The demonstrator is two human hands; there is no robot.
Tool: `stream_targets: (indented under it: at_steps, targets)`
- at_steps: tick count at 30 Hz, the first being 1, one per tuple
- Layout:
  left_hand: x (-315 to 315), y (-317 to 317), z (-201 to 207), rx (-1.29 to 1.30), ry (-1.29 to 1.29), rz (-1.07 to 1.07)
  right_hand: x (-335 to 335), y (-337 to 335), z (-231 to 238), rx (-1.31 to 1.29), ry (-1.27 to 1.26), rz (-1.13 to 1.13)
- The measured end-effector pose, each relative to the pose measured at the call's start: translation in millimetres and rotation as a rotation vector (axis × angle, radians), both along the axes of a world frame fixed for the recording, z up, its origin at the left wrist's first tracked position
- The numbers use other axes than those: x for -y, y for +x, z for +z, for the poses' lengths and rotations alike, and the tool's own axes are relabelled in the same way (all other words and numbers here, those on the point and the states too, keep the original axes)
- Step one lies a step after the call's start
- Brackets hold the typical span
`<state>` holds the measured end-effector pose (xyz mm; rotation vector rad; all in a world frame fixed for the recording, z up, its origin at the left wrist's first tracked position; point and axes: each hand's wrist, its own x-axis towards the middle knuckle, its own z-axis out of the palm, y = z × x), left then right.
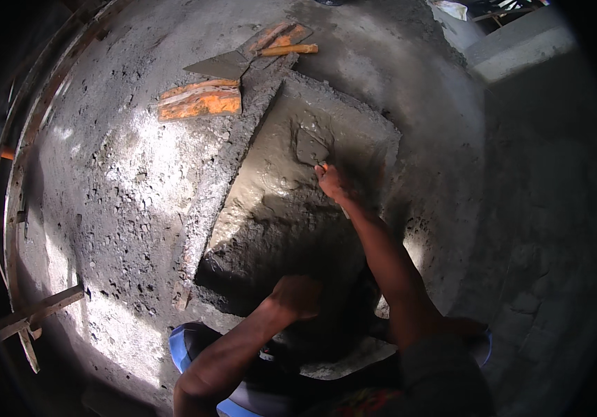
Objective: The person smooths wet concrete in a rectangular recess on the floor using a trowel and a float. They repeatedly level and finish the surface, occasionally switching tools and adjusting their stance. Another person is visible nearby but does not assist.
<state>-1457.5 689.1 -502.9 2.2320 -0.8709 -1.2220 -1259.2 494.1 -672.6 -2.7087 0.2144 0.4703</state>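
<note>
A patch of wet grey mortar [277,201] lies spread on a rough concrete floor. My right hand [333,182] grips the handle of a small trowel [310,147], whose mortar-covered blade rests on the far part of the wet patch. My left hand [298,295] is in shadow at the patch's near edge, fingers curled, resting by my knee; nothing shows in it.
A second trowel with a wooden handle [243,61] lies at the far side beside an orange wooden float [200,101]. Wooden formwork strips [13,208] curve along the left rim. A grey wall [548,208] rises on the right. Blue sandals [184,347] sit under me.
</note>
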Motion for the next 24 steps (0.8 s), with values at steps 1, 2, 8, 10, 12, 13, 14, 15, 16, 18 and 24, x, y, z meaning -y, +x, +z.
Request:
stream_targets:
  at_steps: [1, 2, 8, 10, 12, 13, 14, 15, 16, 18, 24]
  targets:
    - [-0.4, 1.6, 0.7, -0.009, 0.002, -0.029, 12.1, -10.0, -3.2, -0.051, -0.027, 0.011]
    - [-0.9, 4.1, 1.6, -0.012, -0.001, -0.005, 24.8, -15.0, -1.5, -0.045, -0.121, 0.029]
    - [-6.2, 13.7, 5.4, -0.016, 0.025, 0.026, 84.1, -51.4, 72.9, -0.036, -0.145, 0.106]
    - [-5.1, 7.6, 5.5, -0.048, 0.050, 0.021, 76.7, -55.9, 98.6, -0.015, -0.184, 0.204]
    - [-0.7, -1.0, 5.2, -0.049, 0.001, -0.002, 64.2, -51.4, 123.3, 0.024, -0.171, 0.286]
    - [1.4, -5.1, 4.8, -0.047, -0.014, -0.008, 49.3, -54.9, 127.0, 0.022, -0.086, 0.296]
    - [3.0, -8.3, 4.0, -0.048, -0.036, -0.007, 33.2, -58.3, 128.5, 0.084, 0.012, 0.322]
    - [4.4, -10.6, 3.2, -0.040, -0.062, 0.005, 18.5, -61.4, 128.8, 0.147, 0.110, 0.345]
    - [5.3, -12.1, 2.4, -0.046, -0.086, 0.011, 4.0, -66.6, 126.5, 0.039, 0.112, 0.336]
    - [5.9, -13.0, 1.7, -0.061, -0.071, 0.006, -20.5, -77.5, 116.3, -0.118, 0.123, 0.332]
    - [0.7, -19.9, 11.9, -0.069, -0.066, 0.030, -26.0, -72.8, 75.1, -0.230, -0.115, 0.328]
